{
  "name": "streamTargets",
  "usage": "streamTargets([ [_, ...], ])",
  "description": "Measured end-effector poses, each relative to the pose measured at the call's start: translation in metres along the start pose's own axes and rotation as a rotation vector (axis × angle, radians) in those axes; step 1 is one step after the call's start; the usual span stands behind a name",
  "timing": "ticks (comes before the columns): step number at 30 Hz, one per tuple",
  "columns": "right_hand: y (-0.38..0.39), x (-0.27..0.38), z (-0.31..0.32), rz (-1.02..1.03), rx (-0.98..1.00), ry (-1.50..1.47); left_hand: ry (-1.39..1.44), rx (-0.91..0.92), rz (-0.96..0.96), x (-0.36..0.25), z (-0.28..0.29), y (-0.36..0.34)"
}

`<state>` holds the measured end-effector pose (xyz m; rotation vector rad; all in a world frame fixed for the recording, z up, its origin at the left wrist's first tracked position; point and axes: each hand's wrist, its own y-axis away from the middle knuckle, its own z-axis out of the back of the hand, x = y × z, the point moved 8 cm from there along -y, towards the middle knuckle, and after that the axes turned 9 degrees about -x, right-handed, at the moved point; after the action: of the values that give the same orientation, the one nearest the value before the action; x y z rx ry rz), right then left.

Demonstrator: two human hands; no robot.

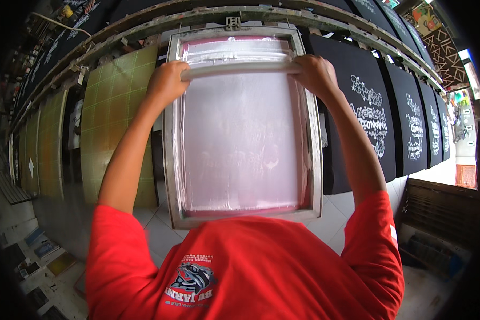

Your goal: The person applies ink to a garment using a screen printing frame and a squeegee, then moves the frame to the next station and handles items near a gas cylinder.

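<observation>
A silver-framed printing screen (244, 144), with pinkish mesh under a thin film of white ink, lies in front of me. A long pale squeegee (240, 67) spans its far end, with a band of thick white ink just beyond it. My left hand (169, 77) is closed round the squeegee's left end at the frame's side. My right hand (313, 74) grips the right end the same way.
To the right, black fabric panels (344, 138) with white prints stand in a row. Yellow-green gridded boards (112, 128) extend leftward. A worn rail (192, 20) runs behind the screen, with white floor tiles below and a dark slatted wooden piece (437, 208) at lower right.
</observation>
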<state>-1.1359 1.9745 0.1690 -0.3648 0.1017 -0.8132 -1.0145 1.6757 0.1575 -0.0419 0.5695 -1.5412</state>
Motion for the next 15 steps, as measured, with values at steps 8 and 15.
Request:
streamTargets([
  [8, 0.208, 0.098, 0.080, 0.004, -0.014, -0.221, 0.086, 0.096, 0.036, -0.095, 0.055, 0.214],
  [15, 0.323, 0.143, 0.082, -0.084, 0.000, -0.215, 0.080, 0.170, 0.023, -0.131, 0.050, 0.325],
])
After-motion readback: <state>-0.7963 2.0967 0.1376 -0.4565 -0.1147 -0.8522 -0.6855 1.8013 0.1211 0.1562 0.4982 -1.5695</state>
